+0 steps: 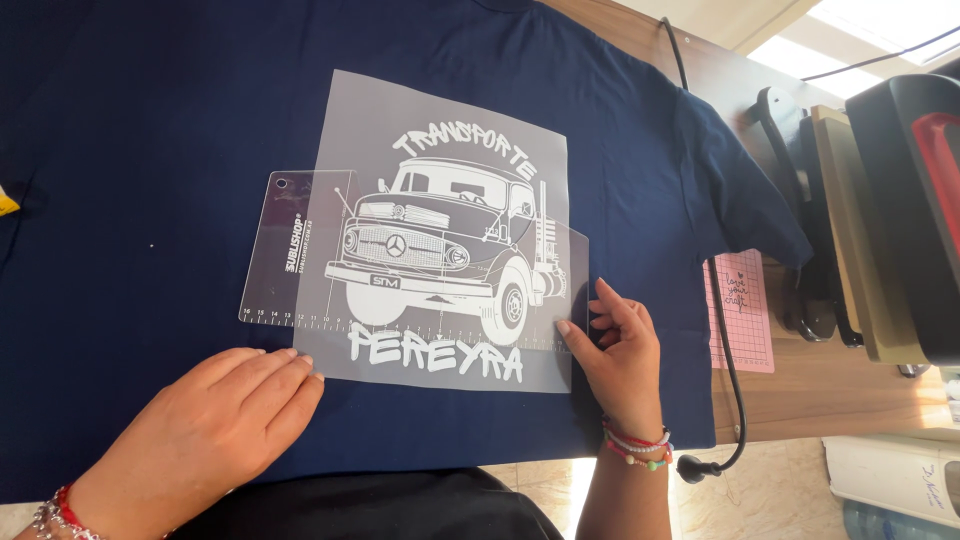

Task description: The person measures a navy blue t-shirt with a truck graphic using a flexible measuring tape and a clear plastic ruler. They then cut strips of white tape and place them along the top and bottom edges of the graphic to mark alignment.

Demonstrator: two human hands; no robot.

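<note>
Nearest the camera, left hand [215, 420] flat and open on a navy T-shirt [130, 150], fingertips touching the lower left corner of a translucent transfer sheet [340, 125]; beaded bracelet at the wrist. Right hand [620, 355] open too, fingertips pressed on the sheet's lower right edge, gripping nothing, coloured bracelets [640, 447] round the wrist. Between the hands, the sheet lying flat on the shirt's chest, printed in white with an old-style truck [450, 250] and lettering above and below. Under the sheet, a clear alignment ruler [275, 250] jutting out to the left, its scale running along the bottom edge. Shirt spread across a wooden worktop [830, 400], one sleeve reaching right. Beyond the sleeve, a pink cutting mat [745, 320] on the worktop, a black cable [725, 340] trailing over its edge to a plug. Farther right, a black and red heat press [910, 200] at the frame's edge.
</note>
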